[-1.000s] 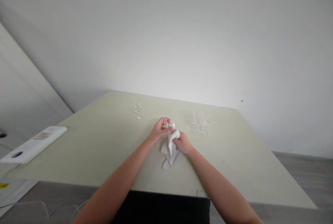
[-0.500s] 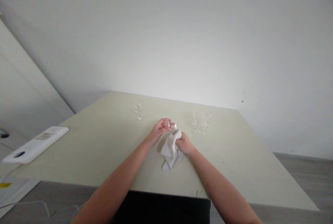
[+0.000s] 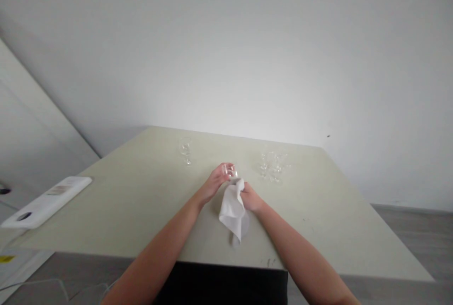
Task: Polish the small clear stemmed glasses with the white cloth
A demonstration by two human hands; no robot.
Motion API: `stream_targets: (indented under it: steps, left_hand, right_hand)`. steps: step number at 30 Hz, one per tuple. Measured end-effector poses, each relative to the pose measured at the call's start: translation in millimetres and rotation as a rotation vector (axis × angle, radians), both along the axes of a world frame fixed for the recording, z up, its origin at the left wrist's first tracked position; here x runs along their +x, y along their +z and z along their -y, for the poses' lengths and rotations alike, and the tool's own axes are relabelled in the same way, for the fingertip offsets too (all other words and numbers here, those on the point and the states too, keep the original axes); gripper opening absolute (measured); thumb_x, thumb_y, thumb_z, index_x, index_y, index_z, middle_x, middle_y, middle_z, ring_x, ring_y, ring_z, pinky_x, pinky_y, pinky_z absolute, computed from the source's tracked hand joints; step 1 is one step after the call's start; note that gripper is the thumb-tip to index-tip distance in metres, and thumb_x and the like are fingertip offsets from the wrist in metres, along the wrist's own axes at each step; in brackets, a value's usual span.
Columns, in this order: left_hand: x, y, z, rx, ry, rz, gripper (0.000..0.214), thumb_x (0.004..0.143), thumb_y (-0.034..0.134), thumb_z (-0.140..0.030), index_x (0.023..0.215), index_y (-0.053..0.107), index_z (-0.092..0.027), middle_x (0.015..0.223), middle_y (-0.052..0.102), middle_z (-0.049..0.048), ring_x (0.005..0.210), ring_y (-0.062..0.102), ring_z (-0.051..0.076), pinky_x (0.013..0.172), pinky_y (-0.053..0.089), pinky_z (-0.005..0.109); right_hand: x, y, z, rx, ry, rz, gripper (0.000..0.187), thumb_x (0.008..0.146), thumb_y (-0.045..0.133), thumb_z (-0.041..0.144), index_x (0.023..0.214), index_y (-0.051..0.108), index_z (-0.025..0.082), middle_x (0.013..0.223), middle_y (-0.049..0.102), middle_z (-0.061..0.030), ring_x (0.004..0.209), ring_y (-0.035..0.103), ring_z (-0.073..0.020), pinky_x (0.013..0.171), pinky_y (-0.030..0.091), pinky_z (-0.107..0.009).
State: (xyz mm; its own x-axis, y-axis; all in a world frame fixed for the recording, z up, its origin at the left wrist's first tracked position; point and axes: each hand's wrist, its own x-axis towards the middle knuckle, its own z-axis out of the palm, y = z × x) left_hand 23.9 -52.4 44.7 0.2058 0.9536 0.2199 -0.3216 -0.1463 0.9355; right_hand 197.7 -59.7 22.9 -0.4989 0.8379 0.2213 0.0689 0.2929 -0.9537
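Observation:
My left hand is wrapped round a clear glass above the middle of the table; the glass lies tilted in the fingers. A white cloth is bunched in my right hand against the near end of that glass. Its loose end hangs down toward me. The cloth hides part of the glass and some of my right fingers. Left of my hands, a stemmed glass stands upright by itself. Several more stemmed glasses are grouped close together to the right.
The pale green table backs onto a grey-white wall. On its left edge rests a long white device with a label and a dark oval. Cables run below on the left, near a white panel.
The cloth's hanging end has swung and now drops lower in a narrower fold. My left fingers have closed further round the glass. The view has shifted slightly.

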Motion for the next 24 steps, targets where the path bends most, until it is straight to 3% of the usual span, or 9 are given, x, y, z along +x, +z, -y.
stream_targets:
  steps: [4,8,12,18,22,24]
  left_hand:
    - [1,-0.6,-3,-0.005,0.038,-0.081,0.06,0.062,0.086,-0.048,0.109,0.065,-0.017,0.096,0.07,0.006,0.085,0.065,0.019,0.079,0.048,0.031]
    - [0,6.2,2,0.032,-0.038,0.004,0.056,0.071,0.078,-0.057,0.108,0.07,-0.016,0.099,0.071,0.0096,0.087,0.066,0.02,0.083,0.048,0.033]
    - [-4,12.2,6,0.048,-0.043,0.122,0.056,0.074,0.076,-0.057,0.112,0.071,-0.016,0.106,0.072,0.0109,0.091,0.066,0.02,0.086,0.049,0.034]
    - [-12,13.9,1,0.089,0.057,0.237,0.057,0.075,0.076,-0.055,0.118,0.068,-0.02,0.115,0.07,0.0108,0.095,0.066,0.02,0.089,0.05,0.036]
    - [-11,14.2,-2,0.121,0.14,0.103,0.063,0.069,0.084,-0.046,0.122,0.065,-0.019,0.115,0.07,0.0099,0.098,0.066,0.021,0.094,0.049,0.038]
    - [-8,13.9,-2,0.15,0.152,-0.016,0.063,0.066,0.086,-0.041,0.121,0.066,-0.018,0.114,0.07,0.0104,0.1,0.066,0.023,0.094,0.05,0.038]
  right_hand:
    - [1,-1.7,-4,0.05,0.012,-0.009,0.031,0.08,0.065,0.046,0.07,0.067,0.017,0.067,0.062,0.0007,0.069,0.056,-0.0156,0.073,0.05,-0.03]
    - [-3,-4.9,0,-0.183,0.091,-0.163,0.032,0.078,0.068,0.049,0.08,0.068,0.018,0.075,0.067,-0.0019,0.075,0.061,-0.0185,0.073,0.052,-0.031]
    - [-4,-2.6,4,-0.47,-0.029,-0.304,0.032,0.075,0.071,0.048,0.082,0.066,0.017,0.079,0.07,-0.0064,0.076,0.065,-0.0226,0.072,0.054,-0.034]
    - [1,9.8,-6,-0.549,-0.146,-0.578,0.033,0.074,0.072,0.045,0.092,0.066,0.019,0.098,0.074,-0.0063,0.093,0.069,-0.0226,0.091,0.053,-0.035]
    - [-1,6.7,-8,-0.589,-0.031,-0.477,0.047,0.073,0.069,0.058,0.097,0.068,0.017,0.098,0.075,-0.0105,0.097,0.07,-0.0261,0.09,0.054,-0.04]
    - [-4,1.9,-8,-0.581,-0.045,-0.408,0.046,0.07,0.073,0.057,0.091,0.069,0.016,0.092,0.076,-0.0108,0.093,0.071,-0.0267,0.085,0.055,-0.04]
